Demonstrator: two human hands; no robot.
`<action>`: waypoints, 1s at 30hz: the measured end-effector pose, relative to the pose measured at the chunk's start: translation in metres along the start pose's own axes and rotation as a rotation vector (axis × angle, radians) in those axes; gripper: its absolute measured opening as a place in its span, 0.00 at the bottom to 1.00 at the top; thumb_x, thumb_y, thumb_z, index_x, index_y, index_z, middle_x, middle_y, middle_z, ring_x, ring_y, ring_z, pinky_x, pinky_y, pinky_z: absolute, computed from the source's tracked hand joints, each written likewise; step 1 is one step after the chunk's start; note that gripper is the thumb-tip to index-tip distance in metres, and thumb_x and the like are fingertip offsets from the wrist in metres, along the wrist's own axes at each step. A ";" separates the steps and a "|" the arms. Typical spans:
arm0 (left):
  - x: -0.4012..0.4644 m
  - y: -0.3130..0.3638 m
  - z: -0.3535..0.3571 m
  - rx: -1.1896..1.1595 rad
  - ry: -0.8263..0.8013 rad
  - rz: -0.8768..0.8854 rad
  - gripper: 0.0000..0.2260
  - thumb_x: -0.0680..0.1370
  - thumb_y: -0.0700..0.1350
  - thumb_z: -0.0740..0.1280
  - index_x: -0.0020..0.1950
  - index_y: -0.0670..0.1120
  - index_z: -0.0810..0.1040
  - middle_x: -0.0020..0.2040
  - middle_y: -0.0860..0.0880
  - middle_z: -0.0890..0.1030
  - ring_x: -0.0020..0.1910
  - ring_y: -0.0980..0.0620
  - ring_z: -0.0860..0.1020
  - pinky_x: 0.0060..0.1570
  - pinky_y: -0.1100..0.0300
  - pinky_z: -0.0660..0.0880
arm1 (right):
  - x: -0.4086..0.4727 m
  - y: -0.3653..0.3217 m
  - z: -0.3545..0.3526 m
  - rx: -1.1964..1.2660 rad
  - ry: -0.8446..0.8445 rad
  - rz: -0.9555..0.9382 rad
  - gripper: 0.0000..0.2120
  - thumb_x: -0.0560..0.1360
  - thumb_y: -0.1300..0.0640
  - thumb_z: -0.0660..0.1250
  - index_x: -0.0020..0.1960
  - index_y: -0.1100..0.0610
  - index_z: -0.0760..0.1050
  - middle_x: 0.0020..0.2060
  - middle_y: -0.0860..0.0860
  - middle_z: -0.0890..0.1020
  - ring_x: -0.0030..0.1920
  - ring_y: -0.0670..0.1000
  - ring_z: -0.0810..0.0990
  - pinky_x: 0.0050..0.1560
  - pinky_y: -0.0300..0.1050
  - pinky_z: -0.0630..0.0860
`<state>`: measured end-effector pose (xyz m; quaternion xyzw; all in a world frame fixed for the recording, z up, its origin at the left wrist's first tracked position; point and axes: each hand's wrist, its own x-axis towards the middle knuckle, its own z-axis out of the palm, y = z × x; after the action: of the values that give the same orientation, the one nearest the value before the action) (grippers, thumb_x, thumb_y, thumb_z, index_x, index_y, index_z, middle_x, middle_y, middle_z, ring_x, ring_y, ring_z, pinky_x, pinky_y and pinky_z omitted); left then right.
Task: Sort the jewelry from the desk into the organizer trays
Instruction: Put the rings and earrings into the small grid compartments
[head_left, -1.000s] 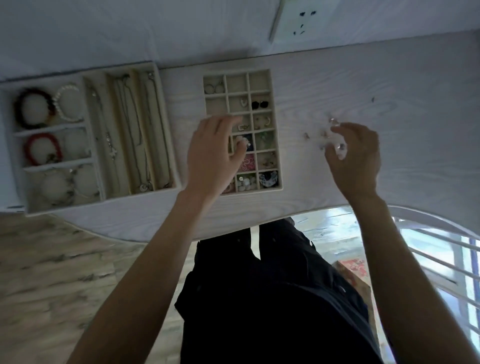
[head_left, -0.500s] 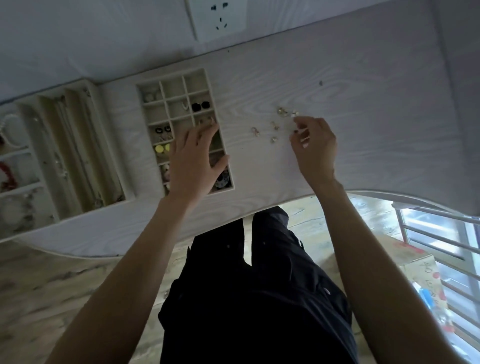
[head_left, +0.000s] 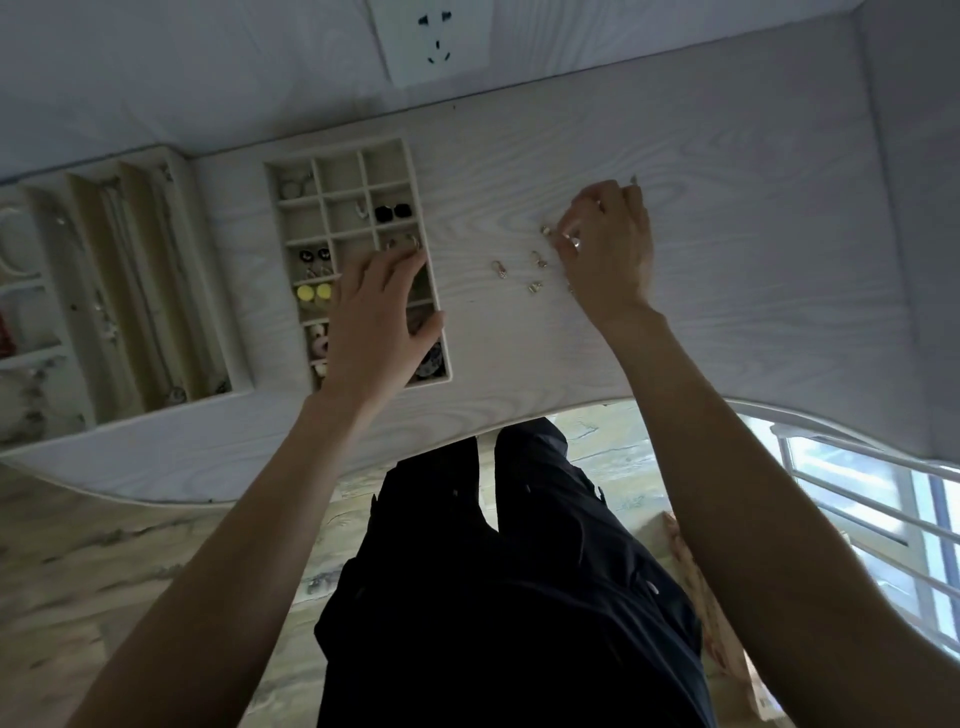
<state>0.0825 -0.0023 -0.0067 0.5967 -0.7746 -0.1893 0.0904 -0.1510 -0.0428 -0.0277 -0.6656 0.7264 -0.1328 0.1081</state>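
A small silvery ring (head_left: 575, 242) is being pinched by the right hand (head_left: 610, 254) above scattered gold earrings (head_left: 535, 260) on the pale wood-grain desk (head_left: 727, 234); the cream compartmented organizer tray (head_left: 358, 260) is being covered by the relaxed, spread left hand (head_left: 382, 325).

Small grid tray (head_left: 415, 218) cream, many square cells, flat on desk (head_left: 727, 260); black stud pair (head_left: 392, 211) in right column, dark pair (head_left: 315, 255) and yellow pair (head_left: 314, 292) in left column, hoops (head_left: 294, 183) in top-left cell; near cells partly hidden. Long tray (head_left: 182, 270) to its left, narrow lanes, thin chains (head_left: 124, 270) lying lengthwise. Loose gold earrings (head_left: 500, 268) scattered on desk right of grid tray, apart from each other
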 end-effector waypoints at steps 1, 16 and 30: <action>0.000 0.001 0.000 -0.011 0.003 0.010 0.24 0.74 0.49 0.70 0.67 0.40 0.72 0.64 0.42 0.75 0.62 0.39 0.70 0.64 0.46 0.66 | 0.000 -0.001 -0.003 -0.005 -0.008 -0.003 0.06 0.72 0.58 0.70 0.45 0.60 0.79 0.50 0.56 0.79 0.54 0.58 0.73 0.58 0.46 0.65; -0.015 -0.068 -0.031 -0.550 0.326 -0.542 0.15 0.79 0.42 0.64 0.65 0.44 0.73 0.56 0.47 0.77 0.50 0.56 0.75 0.48 0.72 0.72 | 0.021 -0.135 0.004 0.584 -0.179 -0.012 0.03 0.71 0.61 0.71 0.42 0.54 0.78 0.36 0.45 0.80 0.38 0.42 0.79 0.43 0.37 0.76; -0.011 -0.096 -0.033 -0.610 0.199 -0.450 0.15 0.77 0.40 0.67 0.64 0.47 0.77 0.49 0.55 0.78 0.42 0.66 0.75 0.46 0.80 0.69 | 0.036 -0.159 0.032 0.175 0.074 -0.203 0.07 0.73 0.60 0.65 0.46 0.56 0.82 0.49 0.56 0.78 0.49 0.56 0.74 0.37 0.42 0.69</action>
<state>0.1828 -0.0188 -0.0140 0.7128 -0.5200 -0.3673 0.2943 0.0057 -0.0930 -0.0033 -0.7183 0.6444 -0.2306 0.1250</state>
